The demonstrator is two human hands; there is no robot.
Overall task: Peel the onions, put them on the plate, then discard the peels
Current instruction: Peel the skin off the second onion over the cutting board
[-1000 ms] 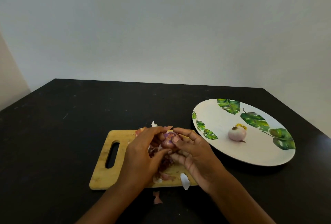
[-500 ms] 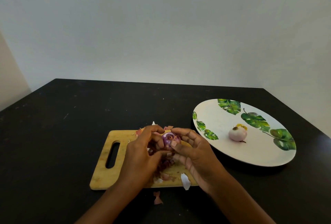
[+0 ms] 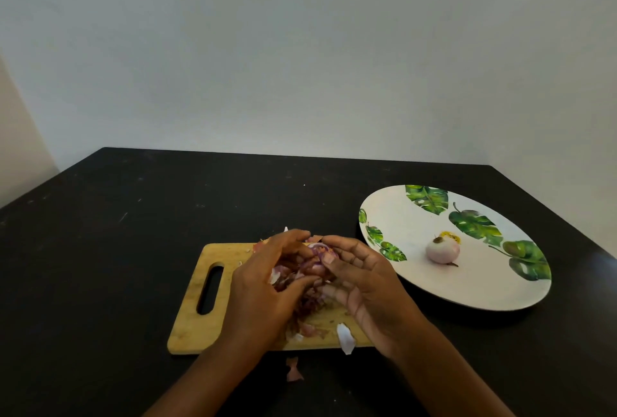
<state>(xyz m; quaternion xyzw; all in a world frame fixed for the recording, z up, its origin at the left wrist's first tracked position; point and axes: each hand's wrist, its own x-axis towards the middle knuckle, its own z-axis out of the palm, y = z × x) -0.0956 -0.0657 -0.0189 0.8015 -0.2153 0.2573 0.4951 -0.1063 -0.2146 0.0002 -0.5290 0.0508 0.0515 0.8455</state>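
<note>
Peels [image 3: 307, 313], papery and reddish-purple, litter the middle of a wooden board [image 3: 193, 326], a pale rectangle with a slot handle at its left end, lying on the matte black counter [image 3: 117, 249]. Above the heap the left hand [image 3: 263, 286] and right hand [image 3: 367, 286] meet, each curling its fingers [image 3: 288, 239] round one onion [image 3: 319, 254], purple and partly skinned, held between them over the board. The hands hide most of it and much of the heap. A white scrap [image 3: 345, 338] hangs over the board's near edge, and a pink scrap [image 3: 293, 370] lies on the counter just in front of it. To the right, just beside the board, sits a round white plate [image 3: 400, 216] printed with green leaves. A peeled onion [image 3: 442, 250], pale and smooth, rests near its centre. A plain grey wall [image 3: 300, 49] rises behind.
</note>
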